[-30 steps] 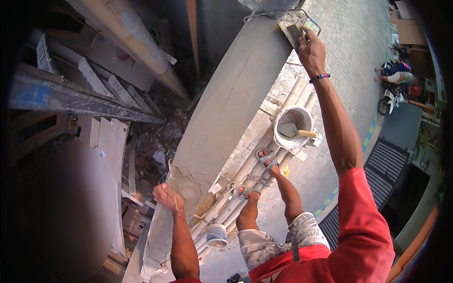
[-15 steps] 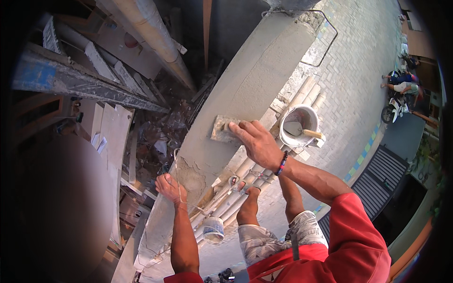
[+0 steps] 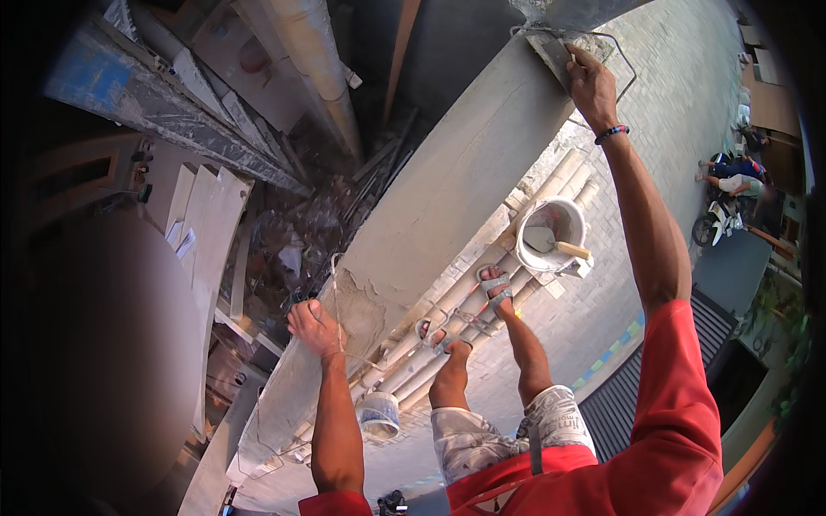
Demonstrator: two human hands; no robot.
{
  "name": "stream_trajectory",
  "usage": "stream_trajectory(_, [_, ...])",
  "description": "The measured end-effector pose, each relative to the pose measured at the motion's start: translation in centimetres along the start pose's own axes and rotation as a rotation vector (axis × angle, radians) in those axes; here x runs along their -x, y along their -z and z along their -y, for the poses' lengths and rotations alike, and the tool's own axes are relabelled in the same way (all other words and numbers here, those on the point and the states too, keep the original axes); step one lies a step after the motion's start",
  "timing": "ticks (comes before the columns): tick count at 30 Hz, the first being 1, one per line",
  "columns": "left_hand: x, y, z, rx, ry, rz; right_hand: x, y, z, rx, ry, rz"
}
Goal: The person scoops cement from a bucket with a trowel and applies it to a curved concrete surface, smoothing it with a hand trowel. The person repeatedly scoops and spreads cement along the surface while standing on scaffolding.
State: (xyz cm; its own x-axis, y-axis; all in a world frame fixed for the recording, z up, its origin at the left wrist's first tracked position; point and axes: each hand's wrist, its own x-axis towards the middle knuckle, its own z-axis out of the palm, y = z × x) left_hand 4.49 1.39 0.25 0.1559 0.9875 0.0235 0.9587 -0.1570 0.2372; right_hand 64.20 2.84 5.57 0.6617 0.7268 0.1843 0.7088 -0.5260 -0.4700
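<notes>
A long beam-like wall top [image 3: 456,163] with smooth grey plaster runs diagonally away from me. At its far end my right hand [image 3: 594,90] is closed on a plastering float [image 3: 551,60], its flat face against the plaster beside a bent metal rod [image 3: 634,64]. My left hand [image 3: 315,328] grips the wall's left edge, fingers curled over it. Beside that hand hangs a thin string [image 3: 336,279], next to a rough, unsmoothed patch [image 3: 360,316]. To the right, a white bucket [image 3: 523,232] contains grey mortar and a trowel with a wooden handle [image 3: 573,250].
My sandalled feet stand on bamboo poles [image 3: 413,361] along the wall. A smaller bucket [image 3: 379,414] hangs or stands near them. Debris and planks [image 3: 206,224] fill the drop at left. Bamboo posts [image 3: 314,60] rise there. Paved street, motorbike [image 3: 718,222] and people lie right.
My right hand has moved with the float from the wall's middle up to its far end, arm stretched out. The left hand stays on the edge. The view has shifted slightly.
</notes>
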Motion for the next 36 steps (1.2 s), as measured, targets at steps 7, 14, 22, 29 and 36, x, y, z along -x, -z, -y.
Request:
stream_trajectory(7, [0.3,-0.1,0.6,-0.042,0.006,0.045,10.6,-1.7,9.2,-0.259,0.131,0.193])
stream_trajectory(14, [-0.2,0.1,-0.2,-0.002,-0.036,-0.026,29.7,-3.1,19.0,-0.366,0.446,0.643])
stream_trajectory(22, [0.0,0.9,-0.7,0.027,-0.006,-0.016,24.8,1.4,14.1,-1.105,-0.610,0.648])
stream_trajectory(29, [-0.2,0.6,-1.0,0.033,-0.009,-0.048,16.2,1.1,5.8,-0.688,-0.133,0.232])
stream_trajectory(36, [0.0,0.5,-0.6,0.051,-0.012,-0.062,24.4,-1.6,14.0,-0.274,0.119,0.232])
